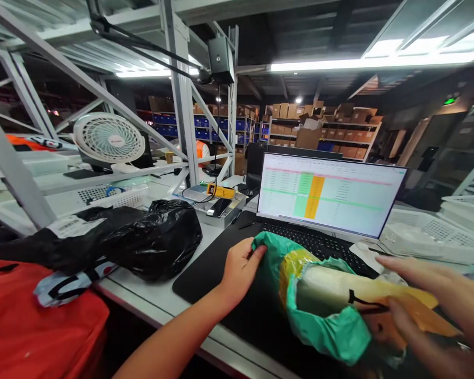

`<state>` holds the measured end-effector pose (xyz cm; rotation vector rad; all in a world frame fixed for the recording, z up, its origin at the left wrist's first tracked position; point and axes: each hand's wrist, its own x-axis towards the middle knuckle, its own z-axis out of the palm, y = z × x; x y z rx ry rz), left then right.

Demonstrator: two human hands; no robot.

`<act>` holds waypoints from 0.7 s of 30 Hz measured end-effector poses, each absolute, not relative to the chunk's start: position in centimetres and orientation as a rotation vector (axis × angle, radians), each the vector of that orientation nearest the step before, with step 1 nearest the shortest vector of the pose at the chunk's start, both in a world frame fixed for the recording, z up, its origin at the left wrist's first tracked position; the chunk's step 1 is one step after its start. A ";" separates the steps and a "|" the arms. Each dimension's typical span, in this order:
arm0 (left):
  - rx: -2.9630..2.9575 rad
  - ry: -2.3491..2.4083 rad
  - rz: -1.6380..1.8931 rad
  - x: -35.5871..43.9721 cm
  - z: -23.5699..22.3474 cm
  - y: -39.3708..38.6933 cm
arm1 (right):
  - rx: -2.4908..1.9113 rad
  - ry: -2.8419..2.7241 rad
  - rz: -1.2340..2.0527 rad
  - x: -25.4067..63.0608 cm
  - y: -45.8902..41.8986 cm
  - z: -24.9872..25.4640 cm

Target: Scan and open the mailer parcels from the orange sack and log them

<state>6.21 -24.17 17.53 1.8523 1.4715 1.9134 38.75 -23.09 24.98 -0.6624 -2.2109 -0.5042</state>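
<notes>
My left hand (242, 266) is closed on the edge of a green plastic mailing bag (324, 331), pinching it between thumb and fingers. The bag's mouth gapes toward the right, with a yellow patch on its side. A pale, rolled-looking package (332, 281) lies partly inside that mouth. Beyond it sticks out an orange-brown piece (422, 305) with a black strip. My right hand (450, 305), blurred at the right edge, has its fingers stretched out and its thumb apart. Its thumb overlaps the orange-brown piece; whether it touches cannot be made out.
Behind the bag stand a keyboard (300, 237) and a monitor (332, 195) showing a spreadsheet. Black plastic parcels (154, 237) lie on the left, above a red bag (39, 321). A grey tray (221, 210) holds a phone. White baskets (430, 234) sit at right; a fan (109, 138) is far left.
</notes>
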 end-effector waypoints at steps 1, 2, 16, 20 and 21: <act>1.905 1.474 1.911 7.0 17.8 -24.3 | -0.606 -2.232 -0.679 38.6 -23.9 24.8; 1.957 1.463 1.907 7.7 18.1 -24.4 | -0.546 -2.279 -0.804 38.1 -24.6 24.5; 1.733 1.142 2.001 14.4 19.6 -22.7 | -0.831 -2.648 -0.544 37.7 -22.6 23.0; 1.724 1.280 1.878 13.1 19.5 -21.5 | -0.598 -2.574 -0.608 37.3 -23.2 22.2; 1.687 1.333 1.877 12.4 19.2 -21.1 | -0.564 -2.527 -0.595 37.7 -23.2 22.2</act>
